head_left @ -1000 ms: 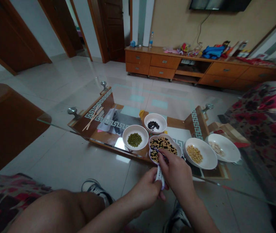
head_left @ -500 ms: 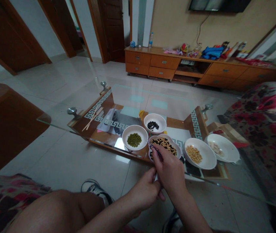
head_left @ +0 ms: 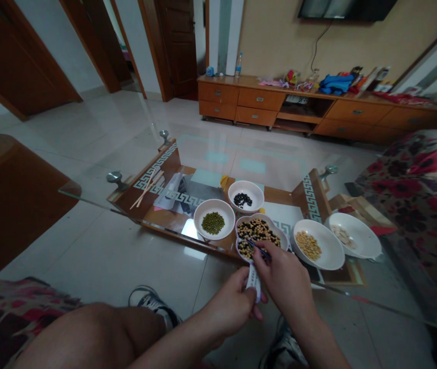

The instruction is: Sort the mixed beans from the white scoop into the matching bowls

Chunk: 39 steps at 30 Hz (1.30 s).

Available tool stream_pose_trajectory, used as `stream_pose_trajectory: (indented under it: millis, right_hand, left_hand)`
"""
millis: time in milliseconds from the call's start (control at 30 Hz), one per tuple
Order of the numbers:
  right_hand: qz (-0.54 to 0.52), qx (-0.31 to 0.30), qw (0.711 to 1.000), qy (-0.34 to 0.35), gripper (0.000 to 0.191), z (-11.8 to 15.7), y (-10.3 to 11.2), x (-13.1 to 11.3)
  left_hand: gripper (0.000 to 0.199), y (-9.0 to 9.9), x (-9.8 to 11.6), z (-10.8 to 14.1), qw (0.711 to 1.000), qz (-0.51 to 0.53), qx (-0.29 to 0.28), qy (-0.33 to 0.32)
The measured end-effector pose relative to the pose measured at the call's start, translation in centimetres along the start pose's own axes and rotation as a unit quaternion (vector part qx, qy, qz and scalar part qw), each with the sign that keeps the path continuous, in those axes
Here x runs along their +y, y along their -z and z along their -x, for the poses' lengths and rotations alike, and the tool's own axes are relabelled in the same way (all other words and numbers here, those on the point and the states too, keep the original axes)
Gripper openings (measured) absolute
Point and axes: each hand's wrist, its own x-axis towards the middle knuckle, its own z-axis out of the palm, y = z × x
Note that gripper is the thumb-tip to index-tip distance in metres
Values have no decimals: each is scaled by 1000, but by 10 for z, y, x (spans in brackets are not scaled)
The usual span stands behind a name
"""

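Observation:
My left hand [head_left: 235, 300] is closed round the handle of a flower-shaped dish [head_left: 284, 237], which holds mixed dark, tan and green beans. Pinched in my right hand [head_left: 285, 271] are dark tweezers [head_left: 257, 247], their tips over the mixed beans. Left of the dish, a white bowl [head_left: 229, 233] holds green beans [head_left: 212, 223]. Behind it sits a bowl [head_left: 255, 188] with black beans [head_left: 243, 200]. To the right, one bowl [head_left: 331, 251] contains yellow beans [head_left: 308, 245], and another [head_left: 364, 245] holds pale pieces [head_left: 341, 235].
The bowls stand on a glass table [head_left: 126, 202] with a wooden shelf underneath. Wooden chopsticks [head_left: 147, 188] lie at the left. My knee [head_left: 87, 333] is below the table's front left edge. A long cabinet [head_left: 256, 105] stands against the far wall.
My right hand has moved right and slightly down, uncovering more of the mixed beans, the tweezers and the dish's handle. My left hand has barely moved and still grips the handle.

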Motion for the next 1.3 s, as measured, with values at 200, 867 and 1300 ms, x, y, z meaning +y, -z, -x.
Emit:
stream_pose_trajectory:
  millis: [200, 867, 1300]
  right_hand:
    - [11, -18, 1000, 3, 22, 0, 0, -4]
    - [38, -44, 998, -7, 24, -2, -3, -8]
    - [34, -30, 999, 0, 25, -1, -6, -6]
  left_hand:
    - [30, 2, -2, 0, 1000, -8, 0, -7]
    - [27, 4, -13, -3, 1000, -6, -3, 3]
    - [27, 2, -6, -1, 1000, 1, -2, 6]
